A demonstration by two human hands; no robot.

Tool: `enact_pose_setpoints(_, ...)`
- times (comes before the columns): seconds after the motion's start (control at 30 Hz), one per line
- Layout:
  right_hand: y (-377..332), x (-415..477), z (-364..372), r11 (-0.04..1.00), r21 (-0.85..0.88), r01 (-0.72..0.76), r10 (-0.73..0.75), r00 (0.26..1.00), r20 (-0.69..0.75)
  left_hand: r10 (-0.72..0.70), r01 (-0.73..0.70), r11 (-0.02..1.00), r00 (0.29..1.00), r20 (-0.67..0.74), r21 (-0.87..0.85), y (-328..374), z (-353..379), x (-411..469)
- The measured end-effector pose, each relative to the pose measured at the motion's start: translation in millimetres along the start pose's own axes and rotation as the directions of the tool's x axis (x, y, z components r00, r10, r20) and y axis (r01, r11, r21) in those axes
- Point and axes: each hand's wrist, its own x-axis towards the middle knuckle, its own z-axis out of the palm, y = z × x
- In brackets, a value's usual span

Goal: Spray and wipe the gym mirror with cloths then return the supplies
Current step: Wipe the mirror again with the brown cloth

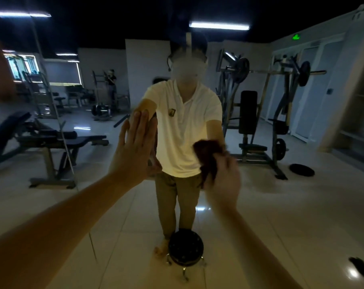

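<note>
The gym mirror (260, 195) fills the whole view and reflects me in a white shirt. My left hand (135, 147) lies flat against the glass, fingers straight and pointing up. My right hand (223, 180) grips a dark reddish-brown cloth (208, 157) and holds it against the mirror at waist height of my reflection. The right hand is blurred. No spray bottle is in view.
A round black stool (185, 247) with metal legs stands low at the centre, at the foot of the mirror. Reflected behind me are weight benches (51, 140) on the left, a plate-loaded machine (260, 122) on the right, and another person (112, 84) far back.
</note>
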Motion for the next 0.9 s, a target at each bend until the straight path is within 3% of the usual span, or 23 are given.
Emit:
enact_pose_setpoints(0.1,24,54,-43,0.988,-0.032,-0.153,0.143,0.969,-0.204,-0.016,0.016,1.0,1.0,0.006,0.007,2,-1,0)
enact_pose_setpoints(0.2,26,76,-47,0.981,-0.018,-0.194,0.182,0.946,-0.268,-0.003,0.002,1.0,1.0,-0.013,-0.014,0,1,0)
enact_pose_setpoints(0.3,-8,58,-16,0.989,-0.053,-0.14,0.122,0.958,-0.26,0.049,-0.05,0.999,0.998,-0.029,-0.015,-6,2,1)
enact_pose_setpoints(0.4,-56,29,23,0.996,0.05,-0.077,0.083,0.989,-0.123,0.141,-0.142,0.99,0.99,-0.031,-0.024,-28,-6,-2)
enact_pose_setpoints(0.5,-111,-2,60,0.979,0.161,0.128,-0.126,0.992,-0.019,0.222,-0.227,0.972,0.971,-0.09,-0.059,-56,-19,-4)
enact_pose_setpoints(0.57,-135,-21,81,0.935,0.134,0.329,-0.336,0.941,0.036,0.147,-0.164,0.979,0.978,-0.145,-0.117,-77,-28,-2)
enact_pose_setpoints(0.7,-130,-8,77,0.812,-0.113,0.573,-0.539,0.81,0.23,0.03,-0.055,0.994,0.967,-0.254,-0.09,-124,-45,20)
enact_pose_setpoints(0.8,-124,29,42,0.872,-0.165,0.46,-0.427,0.881,0.204,0.03,-0.055,0.995,0.954,-0.297,-0.078,-138,-50,50)
enact_pose_setpoints(0.9,-121,90,-2,0.944,-0.235,0.233,-0.246,0.969,-0.027,0.023,-0.073,0.992,0.913,-0.407,-0.107,-138,-53,80)
